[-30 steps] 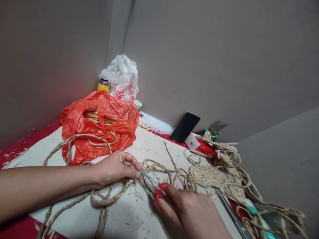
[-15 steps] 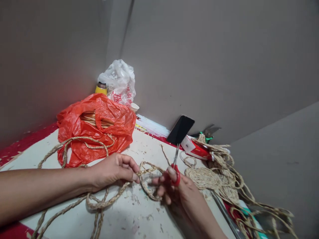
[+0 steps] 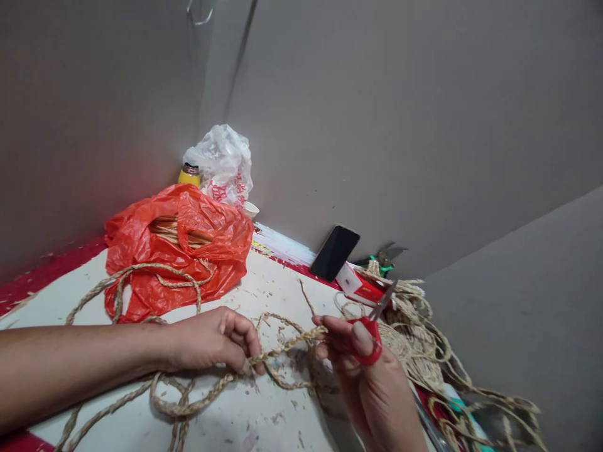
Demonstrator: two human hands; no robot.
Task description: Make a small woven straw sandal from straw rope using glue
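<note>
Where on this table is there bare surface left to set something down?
Bare white tabletop lies between the orange bag and the phone, and below the left hand beside the braided rope. Right of the right hand, woven straw pieces crowd it.

Left hand [image 3: 211, 342] pinching, right hand [image 3: 358, 351] curled closed.

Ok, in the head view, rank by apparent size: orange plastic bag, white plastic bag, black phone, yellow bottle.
1. orange plastic bag
2. white plastic bag
3. black phone
4. yellow bottle, mostly hidden behind the bags and farthest from the camera, so its rank is unsure.
</note>
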